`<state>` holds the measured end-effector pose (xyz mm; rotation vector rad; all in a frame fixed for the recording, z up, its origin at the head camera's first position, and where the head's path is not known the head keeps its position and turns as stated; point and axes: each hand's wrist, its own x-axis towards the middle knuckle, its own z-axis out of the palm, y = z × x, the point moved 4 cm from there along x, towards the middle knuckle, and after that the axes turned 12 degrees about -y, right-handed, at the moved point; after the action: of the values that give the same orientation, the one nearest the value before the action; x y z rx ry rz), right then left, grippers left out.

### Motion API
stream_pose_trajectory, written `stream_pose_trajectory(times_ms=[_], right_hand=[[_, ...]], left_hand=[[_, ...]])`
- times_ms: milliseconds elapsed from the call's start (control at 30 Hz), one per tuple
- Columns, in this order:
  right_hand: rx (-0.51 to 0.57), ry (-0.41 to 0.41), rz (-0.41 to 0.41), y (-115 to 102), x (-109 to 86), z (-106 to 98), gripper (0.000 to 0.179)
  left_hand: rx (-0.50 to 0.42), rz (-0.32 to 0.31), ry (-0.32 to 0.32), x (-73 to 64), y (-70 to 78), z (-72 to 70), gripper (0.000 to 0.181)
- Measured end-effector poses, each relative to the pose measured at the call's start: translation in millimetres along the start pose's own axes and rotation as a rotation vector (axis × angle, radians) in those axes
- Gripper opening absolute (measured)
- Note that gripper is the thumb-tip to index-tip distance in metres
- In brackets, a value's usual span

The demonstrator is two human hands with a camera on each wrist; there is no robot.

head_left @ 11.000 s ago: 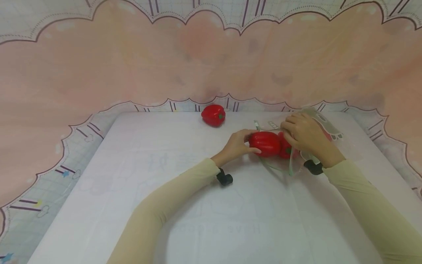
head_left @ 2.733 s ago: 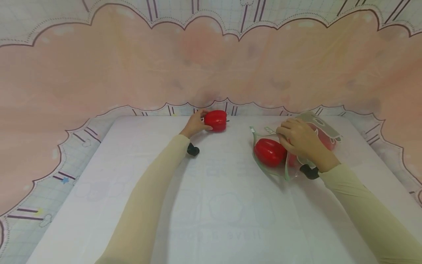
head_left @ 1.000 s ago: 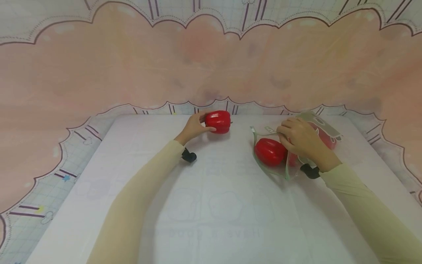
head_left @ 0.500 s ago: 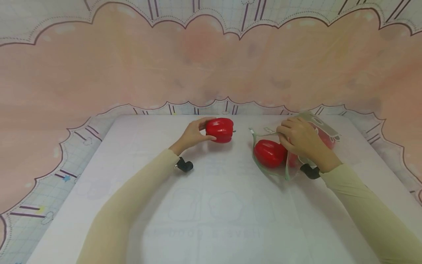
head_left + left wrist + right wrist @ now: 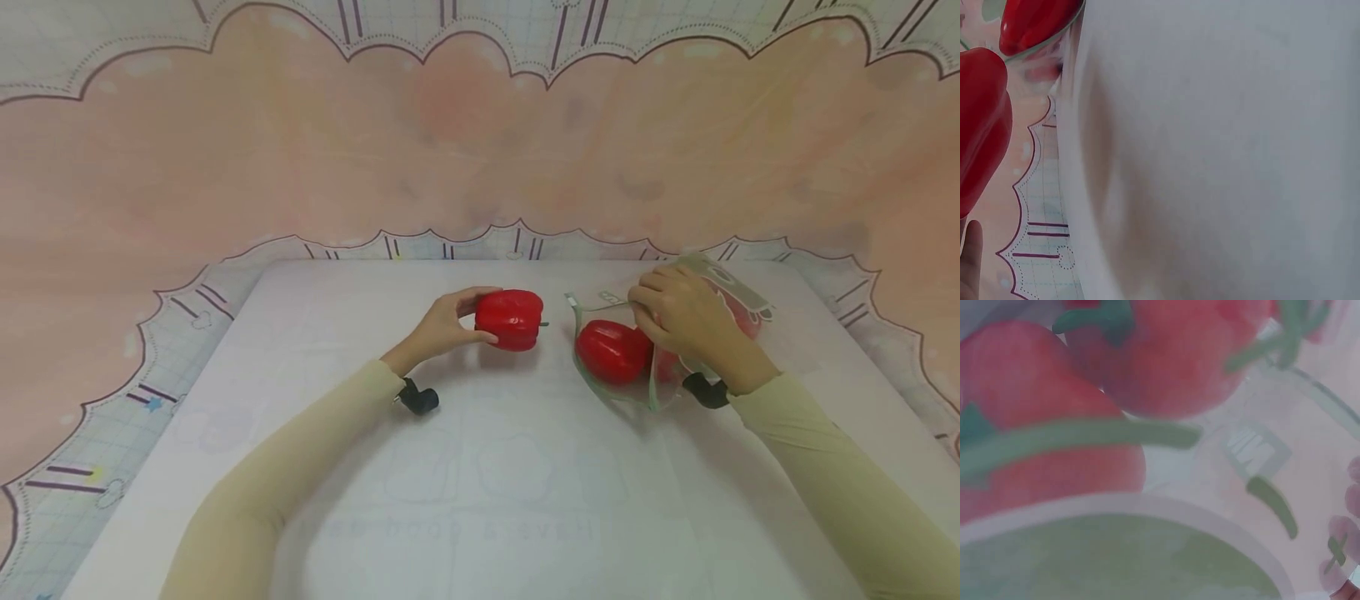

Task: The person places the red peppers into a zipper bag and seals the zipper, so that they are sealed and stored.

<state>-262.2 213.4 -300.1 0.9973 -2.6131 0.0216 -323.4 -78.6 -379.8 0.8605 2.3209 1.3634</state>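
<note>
My left hand [image 5: 442,327] grips a red bell pepper [image 5: 510,320] between thumb and fingers, just above the table, with its green stem pointing right. In the left wrist view that bell pepper [image 5: 982,125] fills the left edge, a fingertip [image 5: 972,240] below it. On the right, my right hand [image 5: 678,317] pinches the upper rim of a clear printed plastic bag [image 5: 654,379] and keeps its green-edged mouth apart. Inside the mouth lies a second bell pepper [image 5: 611,352]. More red peppers [image 5: 1179,362] show through the film in the right wrist view; my right fingers are mostly hidden there.
The white table [image 5: 450,467] spreads beneath both arms. A patterned peach cloth [image 5: 375,150] hangs behind it and around the sides. A black wrist mount [image 5: 420,398] sits under the left wrist, another mount [image 5: 705,389] under the right.
The left hand left the bag's mouth, took hold of the lone bell pepper at the table's back, and brought it nearer and rightward. The right hand has stayed on the bag.
</note>
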Motion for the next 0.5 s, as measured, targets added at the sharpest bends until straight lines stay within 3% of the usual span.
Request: stream_pose_trajectory(times_ms=[500], right_hand=[[-0.015, -0.024, 0.013, -3, 1.6, -2, 0.012]], left_hand=[[-0.014, 0.098, -0.107, -5.6, 11.2, 26.9, 0.066]])
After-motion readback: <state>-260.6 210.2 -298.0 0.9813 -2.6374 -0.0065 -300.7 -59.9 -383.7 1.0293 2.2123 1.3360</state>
